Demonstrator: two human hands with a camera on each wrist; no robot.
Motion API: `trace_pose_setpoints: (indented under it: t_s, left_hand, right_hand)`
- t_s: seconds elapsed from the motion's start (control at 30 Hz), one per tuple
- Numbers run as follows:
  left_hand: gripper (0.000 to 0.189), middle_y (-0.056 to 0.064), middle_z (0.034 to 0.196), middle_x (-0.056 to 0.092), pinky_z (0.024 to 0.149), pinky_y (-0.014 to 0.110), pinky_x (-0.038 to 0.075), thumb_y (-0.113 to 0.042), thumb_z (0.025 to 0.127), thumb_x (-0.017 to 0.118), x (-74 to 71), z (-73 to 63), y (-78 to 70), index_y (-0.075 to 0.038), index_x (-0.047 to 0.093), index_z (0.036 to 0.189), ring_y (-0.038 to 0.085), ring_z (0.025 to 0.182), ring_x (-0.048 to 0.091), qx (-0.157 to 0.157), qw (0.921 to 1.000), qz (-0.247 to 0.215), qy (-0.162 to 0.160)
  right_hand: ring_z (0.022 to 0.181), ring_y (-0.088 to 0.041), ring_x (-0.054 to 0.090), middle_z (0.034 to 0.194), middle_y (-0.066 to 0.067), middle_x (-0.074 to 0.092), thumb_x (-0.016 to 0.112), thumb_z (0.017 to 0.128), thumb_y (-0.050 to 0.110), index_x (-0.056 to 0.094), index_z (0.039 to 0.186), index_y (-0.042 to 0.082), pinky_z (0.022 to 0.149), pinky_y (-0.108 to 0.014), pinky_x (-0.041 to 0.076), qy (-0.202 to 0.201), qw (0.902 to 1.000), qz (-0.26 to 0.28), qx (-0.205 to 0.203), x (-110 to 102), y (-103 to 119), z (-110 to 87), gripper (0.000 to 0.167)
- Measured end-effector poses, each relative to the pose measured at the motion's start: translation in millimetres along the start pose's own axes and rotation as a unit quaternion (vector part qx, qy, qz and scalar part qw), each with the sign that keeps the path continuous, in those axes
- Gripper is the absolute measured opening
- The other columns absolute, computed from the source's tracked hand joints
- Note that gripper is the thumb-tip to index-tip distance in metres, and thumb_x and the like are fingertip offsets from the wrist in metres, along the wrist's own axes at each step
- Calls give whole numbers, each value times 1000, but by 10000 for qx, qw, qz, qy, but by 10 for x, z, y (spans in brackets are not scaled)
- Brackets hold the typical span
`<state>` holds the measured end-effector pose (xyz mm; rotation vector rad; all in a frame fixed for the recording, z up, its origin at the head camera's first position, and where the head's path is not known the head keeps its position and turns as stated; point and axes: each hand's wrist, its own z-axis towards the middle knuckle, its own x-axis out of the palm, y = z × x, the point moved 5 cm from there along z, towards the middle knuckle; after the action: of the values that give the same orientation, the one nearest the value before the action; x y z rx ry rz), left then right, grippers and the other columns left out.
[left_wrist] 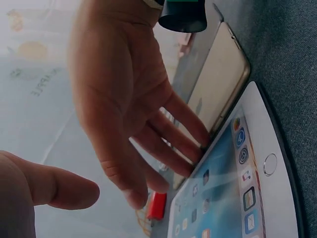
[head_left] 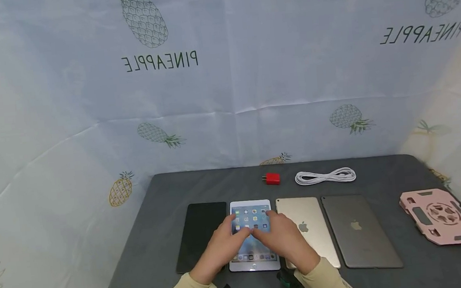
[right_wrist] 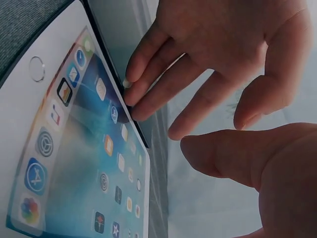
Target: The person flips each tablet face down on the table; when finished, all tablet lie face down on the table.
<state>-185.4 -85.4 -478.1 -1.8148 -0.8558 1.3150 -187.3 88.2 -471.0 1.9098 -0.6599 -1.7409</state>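
A white tablet (head_left: 253, 247) with a lit home screen lies face up in the middle of the row. My left hand (head_left: 224, 244) is over its left side, fingertips at the long edge. On the opposite side, my right hand (head_left: 285, 239) has its fingertips at the right edge, beside the gold tablet (head_left: 302, 208). Both thumbs reach inward above the screen, their tips close together. In the left wrist view the fingers of my right hand (left_wrist: 124, 99) are loosely extended; those of my left hand (right_wrist: 213, 54) look similar in the right wrist view.
A black tablet (head_left: 198, 227) lies left of the white one, and a grey tablet (head_left: 360, 238) lies face down at the right. Behind them are a red charger plug (head_left: 272, 178) and a coiled white cable (head_left: 325, 177). Far right lies a pink slotted panel (head_left: 444, 216).
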Motion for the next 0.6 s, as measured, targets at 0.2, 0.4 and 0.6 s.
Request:
trace_pose_setpoints:
  t_s: [0.2, 0.4, 0.6]
  left_hand:
    - [80, 28, 163, 50, 114, 69, 48, -38, 99, 66, 8, 12, -41, 6, 42, 161, 43, 145, 56, -47, 10000, 15, -22]
    - [77, 29, 159, 53, 108, 68, 52, -36, 98, 66, 22, 16, -31, 4, 45, 159, 43, 138, 60, -106, 9999, -33, 4]
    - [77, 29, 158, 53, 105, 68, 53, -38, 98, 68, 19, 27, -3, 3, 46, 159, 42, 135, 61, -140, 9998, -113, 46]
  right_hand:
    - [119, -44, 71, 132, -31, 70, 84, 89, 44, 60, 142, -14, 97, -61, 61, -29, 9998, -178, -53, -13, -28, -12, 82]
    - [122, -44, 70, 134, -30, 70, 83, 90, 45, 62, 142, -11, 98, -61, 60, 91, 9998, -103, -106, -13, -18, -15, 79]
    - [120, -45, 72, 131, -29, 72, 83, 90, 44, 65, 139, -11, 96, -62, 61, 56, 9998, -52, -178, 8, -10, -1, 76]
